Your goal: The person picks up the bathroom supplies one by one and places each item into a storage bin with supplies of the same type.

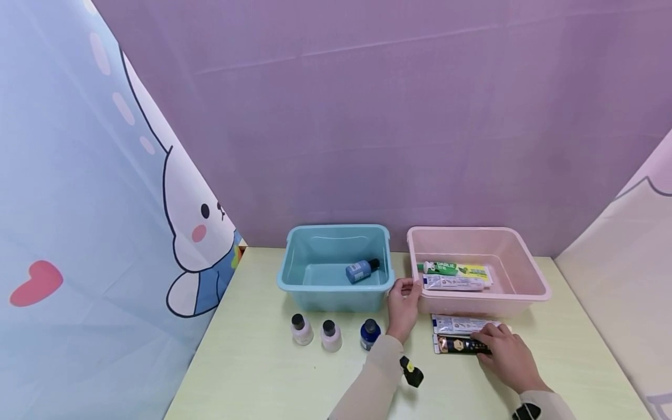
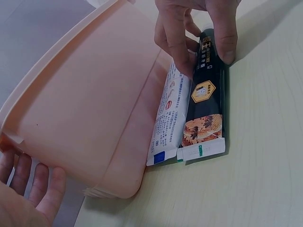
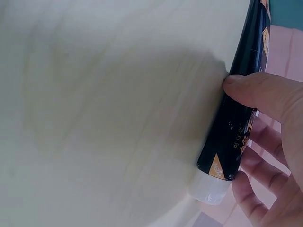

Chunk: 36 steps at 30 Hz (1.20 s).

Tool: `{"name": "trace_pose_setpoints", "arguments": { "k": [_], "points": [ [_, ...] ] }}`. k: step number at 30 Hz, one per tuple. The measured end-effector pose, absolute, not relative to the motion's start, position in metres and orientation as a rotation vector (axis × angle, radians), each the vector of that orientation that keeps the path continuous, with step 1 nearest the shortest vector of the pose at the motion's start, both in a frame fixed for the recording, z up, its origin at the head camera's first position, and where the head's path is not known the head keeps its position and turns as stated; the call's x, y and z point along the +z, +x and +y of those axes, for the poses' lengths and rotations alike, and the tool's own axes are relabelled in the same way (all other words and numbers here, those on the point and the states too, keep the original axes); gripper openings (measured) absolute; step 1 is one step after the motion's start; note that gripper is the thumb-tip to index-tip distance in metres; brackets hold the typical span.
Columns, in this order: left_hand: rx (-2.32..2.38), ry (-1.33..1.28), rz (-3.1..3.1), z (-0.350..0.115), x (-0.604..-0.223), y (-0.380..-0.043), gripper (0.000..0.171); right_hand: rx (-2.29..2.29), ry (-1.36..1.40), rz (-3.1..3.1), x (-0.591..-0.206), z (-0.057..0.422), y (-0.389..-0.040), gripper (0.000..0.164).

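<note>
Black toothpaste tube is lying on the table in front of the pink bin, right alongside a white toothpaste tube. Right hand has it clamped: thumb along one long edge, fingers on the other, up toward the white cap. Left hand is at the bin's near left corner, fingers bent up against the rim; can't tell if they're really gripping or just touching.

Biggest worry imo: those right fingers sit so close to the white tube that a sloppy lift could drag it along. Also, with the hold up at the cap end, the flat end could droop and snag on the rim if the tube doesn't get raised enough. If the left hand pushes hard, the bin could slide or tilt. And watch that left sleeve: dark blue bottle is just beside it, so one careless elbow swing might topple it.
</note>
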State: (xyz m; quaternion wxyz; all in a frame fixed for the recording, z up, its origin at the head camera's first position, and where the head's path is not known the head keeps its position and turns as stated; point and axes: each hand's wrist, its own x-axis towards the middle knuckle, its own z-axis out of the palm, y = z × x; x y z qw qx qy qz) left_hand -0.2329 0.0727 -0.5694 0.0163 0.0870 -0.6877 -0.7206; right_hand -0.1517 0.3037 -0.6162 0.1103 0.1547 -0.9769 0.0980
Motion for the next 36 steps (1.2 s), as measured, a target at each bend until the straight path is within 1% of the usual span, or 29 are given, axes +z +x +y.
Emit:
{"name": "trace_pose_setpoints", "arguments": {
  "k": [14, 25, 36],
  "points": [
    [-2.234, 0.258, -2.135, 0.073, -0.569, -0.233, 0.017, 0.286, 0.452, -2.851, -0.620, 0.307, -0.153, 0.039],
    [-2.255, 0.326, -2.142, 0.074, -0.567, -0.232, 0.010, 0.300, 0.458, -2.824, -0.614, 0.306, -0.150, 0.041],
    [-2.243, 0.305, -2.155, 0.074, -0.568, -0.233, 0.014, 0.297, 0.470, -2.762, -0.609, 0.310, -0.152, 0.046]
  ]
}}
